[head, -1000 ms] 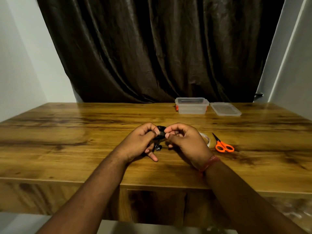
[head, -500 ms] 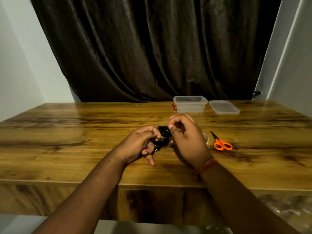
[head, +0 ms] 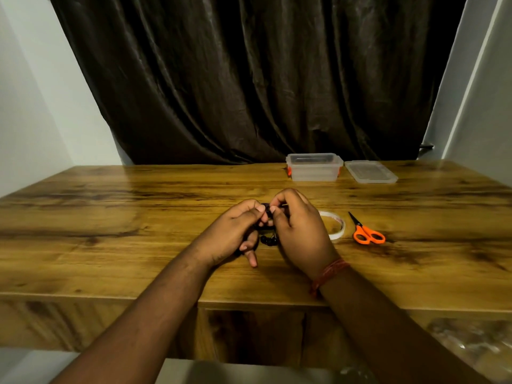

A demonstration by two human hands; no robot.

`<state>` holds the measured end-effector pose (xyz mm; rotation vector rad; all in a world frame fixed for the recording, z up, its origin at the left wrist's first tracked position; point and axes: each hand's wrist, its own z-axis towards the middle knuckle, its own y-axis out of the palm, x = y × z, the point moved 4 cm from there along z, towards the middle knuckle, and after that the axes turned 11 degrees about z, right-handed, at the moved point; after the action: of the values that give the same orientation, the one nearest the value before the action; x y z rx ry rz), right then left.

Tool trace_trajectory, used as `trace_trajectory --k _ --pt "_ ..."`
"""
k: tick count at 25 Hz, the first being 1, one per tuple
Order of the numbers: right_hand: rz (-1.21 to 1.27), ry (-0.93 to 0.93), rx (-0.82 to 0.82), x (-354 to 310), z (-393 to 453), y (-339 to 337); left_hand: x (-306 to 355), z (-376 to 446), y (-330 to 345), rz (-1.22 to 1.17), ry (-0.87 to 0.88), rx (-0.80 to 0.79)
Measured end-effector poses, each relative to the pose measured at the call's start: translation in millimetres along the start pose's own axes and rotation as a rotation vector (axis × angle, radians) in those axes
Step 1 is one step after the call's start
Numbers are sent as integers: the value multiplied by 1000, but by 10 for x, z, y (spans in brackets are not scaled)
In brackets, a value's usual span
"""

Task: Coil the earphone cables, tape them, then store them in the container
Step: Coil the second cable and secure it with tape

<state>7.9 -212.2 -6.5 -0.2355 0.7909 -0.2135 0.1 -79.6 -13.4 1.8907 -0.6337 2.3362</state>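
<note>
Earphone cable (head: 266, 236): black coil held above table (head: 110, 217) centre, between both hands; earbuds hang just below the coil.
Left hand (head: 232, 234): fingers curled, thumb and forefinger pinched on coil's left side.
Right hand (head: 300, 231): fingertips (head: 273, 209) pinched on coil's top edge.
Handling: judged light, limp, springy; likely to uncoil if released. Best gripped across all loops at 1 point, clear of earbuds.
Tape roll (head: 333, 225): just right of right hand.
Scissors (head: 367, 231): beside tape.
Container (head: 314, 167): open, at far edge; lid (head: 371, 171) alongside.
Room: bare wood between hands and container; near edge close to wrists.
</note>
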Motion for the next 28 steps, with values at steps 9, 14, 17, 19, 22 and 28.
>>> trace_trajectory --k 9,14,17,19,22,28 --pt "15 88 47 -3 -6 -69 -40 47 -32 92 7 78" --pt "-15 96 61 31 -1 -82 16 27 -8 106 31 54" --pt "-28 84 53 27 0 -78 11 36 -23 126 31 77" --pt "-57 59 40 9 0 -68 7 45 -36 109 25 105" --pt "-122 -1 37 -13 6 -55 20 43 -42 78 24 125" --pt "-170 -40 -10 -30 -6 -14 0 65 -46 112 36 138"
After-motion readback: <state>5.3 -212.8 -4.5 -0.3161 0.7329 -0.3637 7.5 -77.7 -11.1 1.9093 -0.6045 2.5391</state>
